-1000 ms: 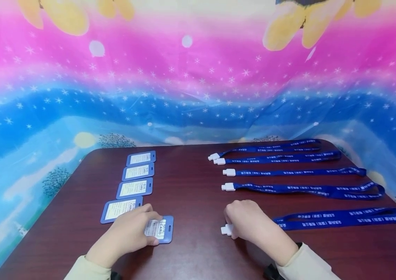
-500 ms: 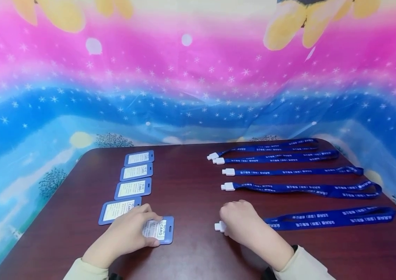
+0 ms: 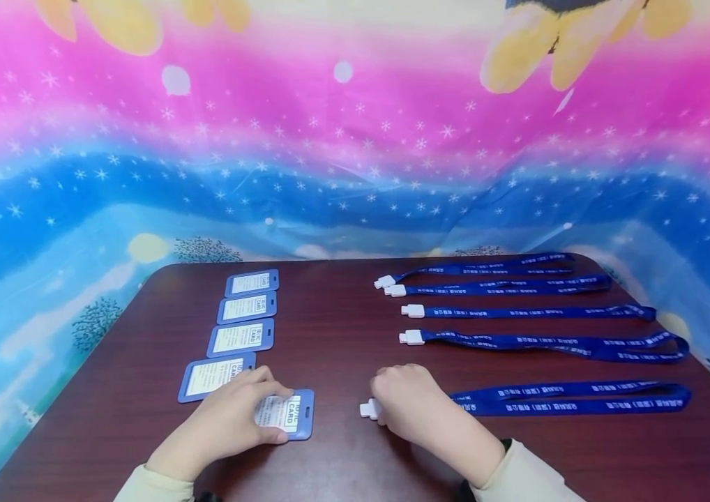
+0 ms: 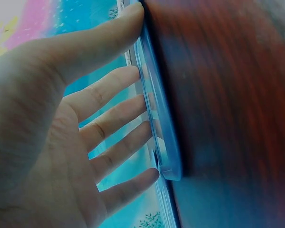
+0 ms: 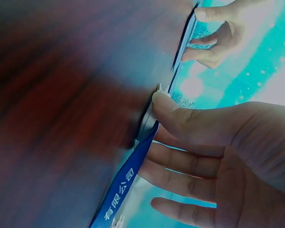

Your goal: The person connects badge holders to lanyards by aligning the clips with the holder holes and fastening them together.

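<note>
My left hand [image 3: 226,422] holds a blue-framed ID card holder [image 3: 306,416] on the table, thumb at its near edge and fingers at the far edge. In the left wrist view, the holder [image 4: 165,137] shows edge-on against the fingertips. Across a short gap to the right, my right hand [image 3: 414,404] pinches the white clip [image 3: 367,410] of a blue lanyard [image 3: 581,406]. The clip's narrow tip points left, toward the holder's slot. In the right wrist view, the thumb presses on the clip and the printed strap [image 5: 119,192] trails behind; my fingers hide part of the clip.
Several more ID card holders [image 3: 242,337] form a column on the left of the dark wooden table [image 3: 330,335]. Several blue lanyards [image 3: 518,312] lie in rows on the right, white clips facing left. A colourful printed cloth [image 3: 342,153] hangs behind the table.
My right hand has moved left, dragging the lanyard along by its clip and narrowing the gap to the card holder. My left hand has stayed nearly still on the holder.
</note>
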`<state>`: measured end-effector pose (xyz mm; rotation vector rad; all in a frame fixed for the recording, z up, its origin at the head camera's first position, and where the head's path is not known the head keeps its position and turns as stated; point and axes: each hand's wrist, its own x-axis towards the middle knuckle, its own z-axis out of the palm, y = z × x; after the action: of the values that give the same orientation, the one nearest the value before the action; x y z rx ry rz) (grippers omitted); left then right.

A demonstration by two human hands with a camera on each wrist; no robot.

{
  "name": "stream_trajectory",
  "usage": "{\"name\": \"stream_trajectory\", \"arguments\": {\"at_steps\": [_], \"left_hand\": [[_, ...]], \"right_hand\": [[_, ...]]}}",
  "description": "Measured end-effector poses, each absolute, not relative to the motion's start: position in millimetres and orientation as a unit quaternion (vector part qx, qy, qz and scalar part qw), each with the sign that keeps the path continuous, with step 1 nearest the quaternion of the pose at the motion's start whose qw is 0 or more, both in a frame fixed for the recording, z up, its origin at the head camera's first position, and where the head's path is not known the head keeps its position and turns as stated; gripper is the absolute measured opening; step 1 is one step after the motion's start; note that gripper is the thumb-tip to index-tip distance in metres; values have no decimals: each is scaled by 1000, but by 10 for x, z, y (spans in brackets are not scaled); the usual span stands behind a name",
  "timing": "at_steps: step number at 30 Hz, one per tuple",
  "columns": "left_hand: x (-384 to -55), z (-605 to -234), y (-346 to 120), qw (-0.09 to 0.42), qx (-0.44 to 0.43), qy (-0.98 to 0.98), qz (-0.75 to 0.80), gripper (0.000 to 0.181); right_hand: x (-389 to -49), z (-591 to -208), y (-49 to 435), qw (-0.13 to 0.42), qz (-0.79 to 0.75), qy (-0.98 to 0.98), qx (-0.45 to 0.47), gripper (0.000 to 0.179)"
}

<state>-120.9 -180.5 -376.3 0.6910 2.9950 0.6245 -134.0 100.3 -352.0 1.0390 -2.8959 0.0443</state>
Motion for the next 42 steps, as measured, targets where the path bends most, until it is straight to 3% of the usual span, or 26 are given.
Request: {"name": "stream_trajectory", "arguments": {"at_steps": [29,38,42], "left_hand": [[-1148,-3732,-1721,4,196,964,178,50],[-1136,-3752,-1709,31,201,959,197,51],[-1186,-3734,-1728,73,211,951,211,55]], "right_hand": [[-1401,-3493,354,65,-83,-917,385,14],[-1410,-3523,310,55,-53,-916,395,20],[-1422,-3570,306,49,-35,-919,391,23]]}}
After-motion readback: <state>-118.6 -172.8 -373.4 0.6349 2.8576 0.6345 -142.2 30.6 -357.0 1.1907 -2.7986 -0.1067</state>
